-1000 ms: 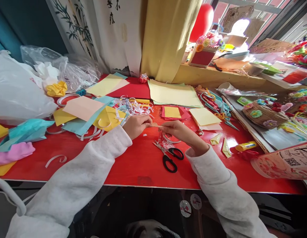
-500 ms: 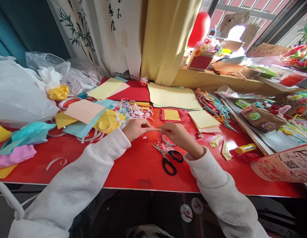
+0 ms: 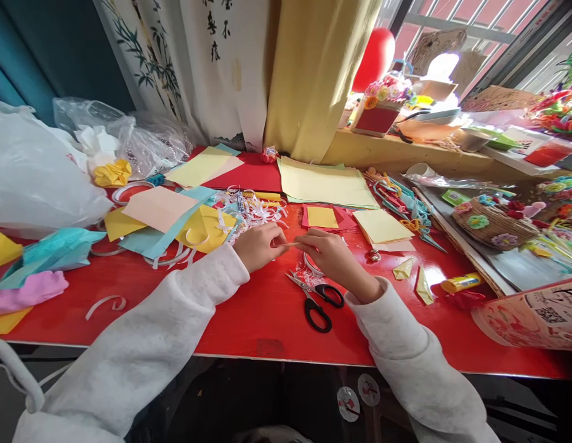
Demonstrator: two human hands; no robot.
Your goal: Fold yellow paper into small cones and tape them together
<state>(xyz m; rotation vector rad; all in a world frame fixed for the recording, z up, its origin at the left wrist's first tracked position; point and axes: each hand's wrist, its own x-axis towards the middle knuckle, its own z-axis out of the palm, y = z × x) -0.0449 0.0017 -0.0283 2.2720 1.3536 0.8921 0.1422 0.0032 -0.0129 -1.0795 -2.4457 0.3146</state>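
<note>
My left hand (image 3: 261,247) and my right hand (image 3: 330,257) meet above the middle of the red table (image 3: 249,320). Between their fingertips they pinch a small, thin, pale strip of paper (image 3: 291,244). Its full shape is mostly hidden by the fingers. Scissors with black handles (image 3: 317,298) lie partly open on the table just below my right hand. White paper curls (image 3: 262,212) are heaped behind my left hand. Behind my right hand is a yellow square (image 3: 322,217) on red paper.
Coloured sheets (image 3: 159,209) and a white plastic bag (image 3: 40,172) are at the left. On the right are folded yellow pieces (image 3: 423,286), a glue stick (image 3: 461,282), a pink cup (image 3: 526,314) and a woven basket (image 3: 493,226). Cream sheets (image 3: 329,183) lie at the back.
The camera view has shifted slightly, so the table things appear a little lower and to the right. Both hands still pinch the strip, with small changes in the fingers.
</note>
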